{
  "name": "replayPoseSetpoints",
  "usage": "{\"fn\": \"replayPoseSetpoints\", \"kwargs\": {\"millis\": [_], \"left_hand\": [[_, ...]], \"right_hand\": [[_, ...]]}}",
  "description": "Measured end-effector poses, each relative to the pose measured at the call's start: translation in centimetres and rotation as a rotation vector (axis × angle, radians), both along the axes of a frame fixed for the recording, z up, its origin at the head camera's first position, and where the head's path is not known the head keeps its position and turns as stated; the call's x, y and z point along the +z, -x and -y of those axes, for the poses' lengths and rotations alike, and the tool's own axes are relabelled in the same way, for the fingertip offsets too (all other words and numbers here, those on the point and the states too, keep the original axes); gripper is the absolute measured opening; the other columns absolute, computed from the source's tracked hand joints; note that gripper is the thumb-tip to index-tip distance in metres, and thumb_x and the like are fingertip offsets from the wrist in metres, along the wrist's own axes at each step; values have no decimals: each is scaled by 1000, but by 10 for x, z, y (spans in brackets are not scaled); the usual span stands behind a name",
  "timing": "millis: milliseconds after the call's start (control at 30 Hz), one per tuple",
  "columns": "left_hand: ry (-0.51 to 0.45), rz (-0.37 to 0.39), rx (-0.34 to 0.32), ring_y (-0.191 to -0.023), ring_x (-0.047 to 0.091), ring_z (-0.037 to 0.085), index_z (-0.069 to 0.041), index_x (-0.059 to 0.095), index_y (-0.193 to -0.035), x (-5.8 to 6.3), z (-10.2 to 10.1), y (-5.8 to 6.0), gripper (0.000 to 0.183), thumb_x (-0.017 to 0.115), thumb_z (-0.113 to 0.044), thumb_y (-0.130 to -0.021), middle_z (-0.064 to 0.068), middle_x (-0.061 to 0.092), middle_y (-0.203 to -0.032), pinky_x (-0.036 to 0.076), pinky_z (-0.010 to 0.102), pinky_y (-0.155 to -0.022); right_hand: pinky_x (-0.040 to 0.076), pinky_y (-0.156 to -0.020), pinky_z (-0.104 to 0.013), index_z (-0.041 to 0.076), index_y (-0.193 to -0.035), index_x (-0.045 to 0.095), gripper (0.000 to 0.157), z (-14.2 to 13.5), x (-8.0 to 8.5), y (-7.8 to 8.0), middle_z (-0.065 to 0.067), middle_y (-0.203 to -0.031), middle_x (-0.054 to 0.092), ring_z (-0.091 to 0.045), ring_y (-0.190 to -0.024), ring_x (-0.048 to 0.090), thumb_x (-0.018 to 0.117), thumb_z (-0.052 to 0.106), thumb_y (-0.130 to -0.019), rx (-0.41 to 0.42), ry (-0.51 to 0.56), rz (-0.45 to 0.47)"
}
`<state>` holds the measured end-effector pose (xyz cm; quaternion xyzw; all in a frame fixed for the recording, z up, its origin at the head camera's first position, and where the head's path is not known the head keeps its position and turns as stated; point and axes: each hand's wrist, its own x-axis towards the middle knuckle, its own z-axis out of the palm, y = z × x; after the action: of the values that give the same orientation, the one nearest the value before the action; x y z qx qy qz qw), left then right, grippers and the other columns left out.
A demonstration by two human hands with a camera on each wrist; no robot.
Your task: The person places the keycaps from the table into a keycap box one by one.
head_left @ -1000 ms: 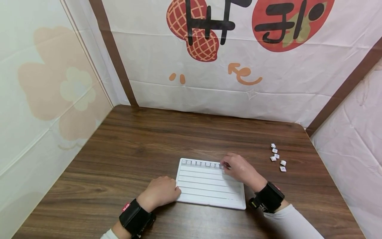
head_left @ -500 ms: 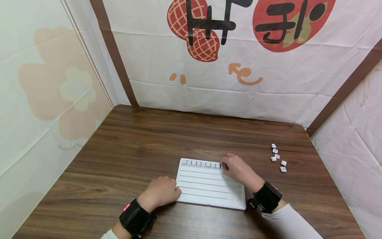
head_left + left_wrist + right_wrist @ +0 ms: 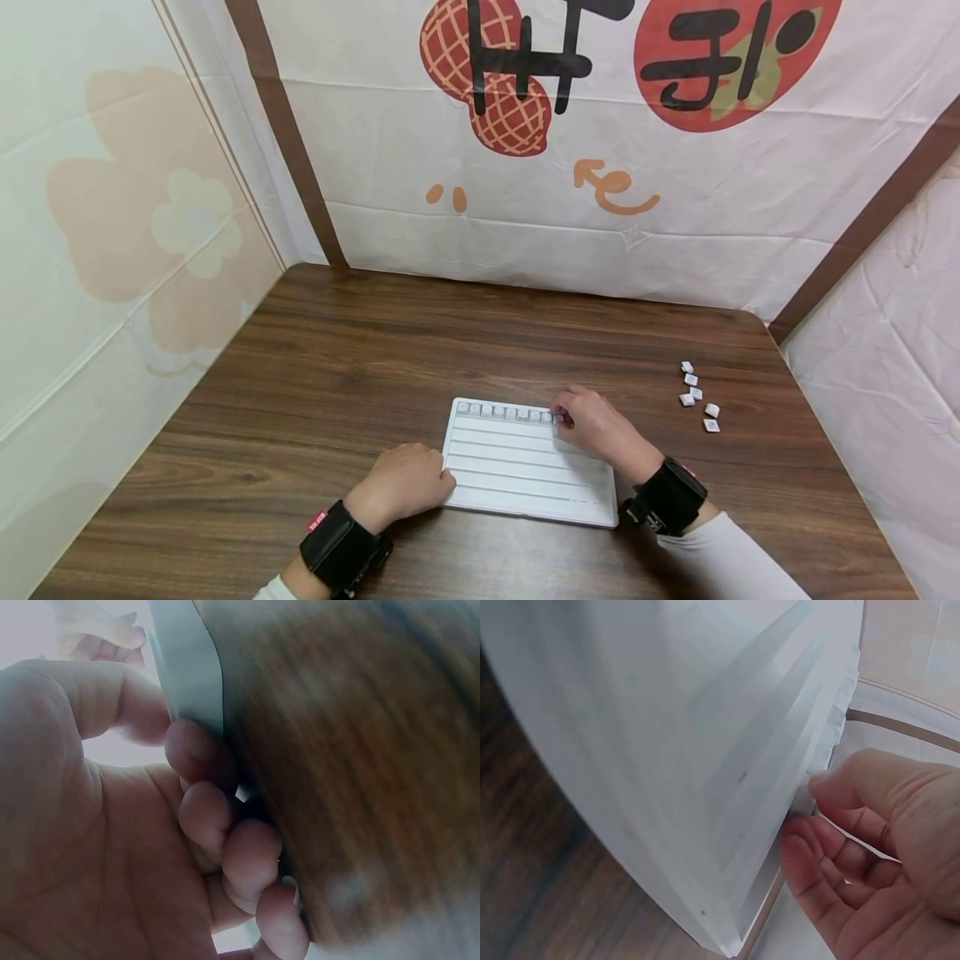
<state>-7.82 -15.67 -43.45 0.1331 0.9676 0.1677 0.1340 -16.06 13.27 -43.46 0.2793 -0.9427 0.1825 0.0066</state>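
Observation:
A white ridged tray [image 3: 528, 471] lies on the dark wooden table, with a row of small white keycaps [image 3: 498, 411] along its far edge. My left hand [image 3: 405, 479] grips the tray's near left corner; in the left wrist view, thumb and index finger [image 3: 196, 750] pinch its rim while the other fingers curl beneath. At the right end of the row, my right hand [image 3: 596, 423] pinches a keycap [image 3: 802, 801] between thumb and fingertips, right at the tray's top groove. From the head view the fingers mostly cover that keycap.
Several loose white keycaps [image 3: 691, 379] lie scattered on the table [image 3: 420, 333] to the right of the tray. A printed white cloth [image 3: 360, 150] hangs behind the table, and more cloth flanks both sides.
My right hand has shifted very slightly left along the keycap row, staying at its right end. The left hand and the tray hold still.

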Motion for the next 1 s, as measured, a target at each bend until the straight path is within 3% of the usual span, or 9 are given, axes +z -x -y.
{"fn": "replayPoseSetpoints", "kwargs": {"millis": [133,400,700,1000], "left_hand": [[2,-3,1,-59,42,18,-14,48,-57,0,0,0,32,54,-21,-88,0,47,-62,36,36,-52],[2,-7,4,-59,41,18,-14,47,-56,-1,0,-1,33,55,-20,-88,1,47,-62,35,36,-52],[-2,4,3,-59,42,19,-14,50,-57,-1,1,-1,32,54,-20,-87,1,48,-62,36,37,-53],[-7,-1,0,-57,39,17,-17,43,-55,-3,0,0,34,53,-21,-87,-2,42,-60,33,34,-52]], "right_hand": [[48,-66,-29,9,-96,71,13,-2,6,-2,-1,-89,60,-11,-76,54,76,6,-84,-27,-14,22],[53,-75,-40,11,-109,71,23,-24,16,-1,-3,-103,64,-18,-89,64,76,19,-88,-170,-73,40],[51,-68,-42,4,-112,68,30,-67,15,-4,-8,-98,63,-22,-82,62,73,22,-89,-262,-148,0],[51,-78,-53,2,-122,65,43,-100,16,-12,-19,-112,61,-38,-101,62,75,23,-87,-319,-204,24]]}}
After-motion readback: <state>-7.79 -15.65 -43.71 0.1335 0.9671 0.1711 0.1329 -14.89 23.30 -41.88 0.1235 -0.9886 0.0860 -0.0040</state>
